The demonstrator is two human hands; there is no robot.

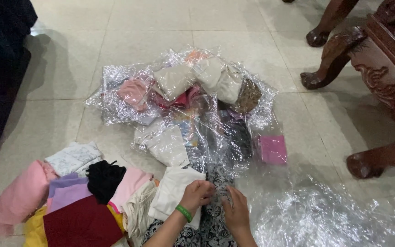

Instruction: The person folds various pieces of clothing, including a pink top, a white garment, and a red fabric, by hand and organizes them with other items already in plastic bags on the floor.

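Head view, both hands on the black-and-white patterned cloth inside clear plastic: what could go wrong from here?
The thin clear plastic wrap around the patterned cloth looks crinkly and could tear as the left hand and right hand pull at it. The loose plastic sheet spread on the smooth tile floor may be a slip hazard. The unwrapped clothes pile beside the left hand could mix with the still-bagged items.
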